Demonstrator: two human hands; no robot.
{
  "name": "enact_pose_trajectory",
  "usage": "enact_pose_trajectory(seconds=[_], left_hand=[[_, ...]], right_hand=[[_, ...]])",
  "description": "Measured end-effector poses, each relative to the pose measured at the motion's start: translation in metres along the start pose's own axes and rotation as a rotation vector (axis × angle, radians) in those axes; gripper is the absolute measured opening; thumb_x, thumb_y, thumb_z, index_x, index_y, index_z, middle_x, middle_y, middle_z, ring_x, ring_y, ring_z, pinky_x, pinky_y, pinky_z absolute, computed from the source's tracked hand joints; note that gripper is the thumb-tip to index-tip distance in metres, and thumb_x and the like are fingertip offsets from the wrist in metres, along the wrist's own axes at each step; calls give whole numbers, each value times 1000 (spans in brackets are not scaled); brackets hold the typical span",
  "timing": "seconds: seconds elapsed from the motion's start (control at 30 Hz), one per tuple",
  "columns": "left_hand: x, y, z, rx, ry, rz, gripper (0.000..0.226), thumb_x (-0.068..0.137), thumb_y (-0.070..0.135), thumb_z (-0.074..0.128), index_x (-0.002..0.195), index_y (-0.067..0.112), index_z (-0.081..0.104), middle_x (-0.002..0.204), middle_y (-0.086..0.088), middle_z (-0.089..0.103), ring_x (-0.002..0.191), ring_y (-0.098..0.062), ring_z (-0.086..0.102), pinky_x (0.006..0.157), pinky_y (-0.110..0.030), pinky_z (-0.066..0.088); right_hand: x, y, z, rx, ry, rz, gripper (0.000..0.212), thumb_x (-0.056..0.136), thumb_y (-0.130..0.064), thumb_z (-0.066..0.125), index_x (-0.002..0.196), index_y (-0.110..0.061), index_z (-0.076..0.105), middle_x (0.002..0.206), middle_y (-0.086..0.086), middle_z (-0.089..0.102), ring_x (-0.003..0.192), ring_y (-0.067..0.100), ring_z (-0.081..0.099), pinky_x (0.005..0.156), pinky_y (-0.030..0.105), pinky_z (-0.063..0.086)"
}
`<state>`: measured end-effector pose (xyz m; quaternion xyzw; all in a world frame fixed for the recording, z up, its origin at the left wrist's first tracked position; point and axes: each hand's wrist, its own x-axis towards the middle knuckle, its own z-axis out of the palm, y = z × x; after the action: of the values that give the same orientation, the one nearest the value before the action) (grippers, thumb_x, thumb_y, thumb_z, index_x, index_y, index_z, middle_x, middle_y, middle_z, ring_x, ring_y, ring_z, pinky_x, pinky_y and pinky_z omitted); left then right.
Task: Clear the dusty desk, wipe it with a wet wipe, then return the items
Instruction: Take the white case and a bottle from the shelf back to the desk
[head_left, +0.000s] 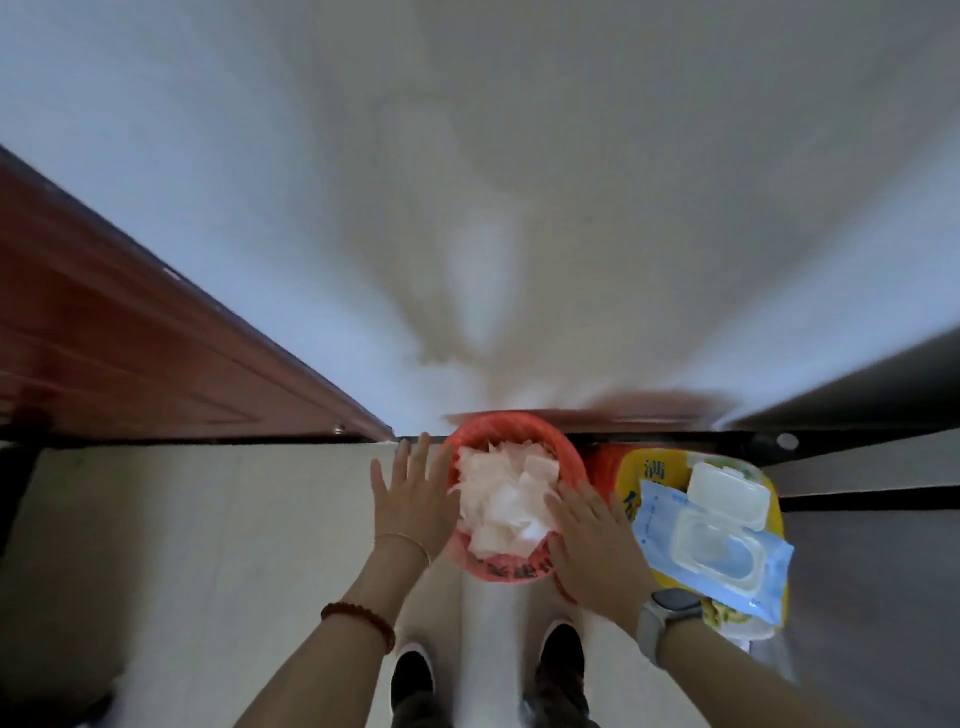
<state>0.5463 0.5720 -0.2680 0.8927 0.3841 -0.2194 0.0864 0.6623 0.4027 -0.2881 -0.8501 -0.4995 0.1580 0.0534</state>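
Note:
A red plastic basket (566, 452) stands on the pale floor by the wall, piled with crumpled white wipes (506, 501). My left hand (415, 499) lies with straight fingers against the basket's left side. My right hand (597, 540) lies flat with straight fingers at the basket's right rim, a watch on its wrist. Neither hand holds anything. To the right lies a blue wet wipe pack (722, 551) with its white lid flipped open, resting on a yellow bag (631, 478).
A reddish-brown wooden door (119, 343) runs along the left. A white wall fills the upper view. A dark surface (857, 395) stands at the right. My two dark shoes (413, 670) are on the floor below the basket.

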Motion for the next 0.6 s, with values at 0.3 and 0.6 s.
enact_pose_trajectory(seconds=[0.3,0.6], left_hand=[[-148,-150,-176,-290,431,-276,46,94,37,38,138,26,34,148,1,32,135,-20,30,110,-41,21],[-434,-357,-206,-315,904,-722,36,86,28,52,119,15,58,119,-9,61,104,-35,58,87,-47,41]], right_hand=[[51,-188,-201,66,203,-349,42,79,-27,32,90,-11,69,76,5,69,73,26,67,69,40,56],[-60,-514,-280,265,374,-928,40,82,-25,37,105,-9,66,88,6,70,85,28,65,76,40,52]])
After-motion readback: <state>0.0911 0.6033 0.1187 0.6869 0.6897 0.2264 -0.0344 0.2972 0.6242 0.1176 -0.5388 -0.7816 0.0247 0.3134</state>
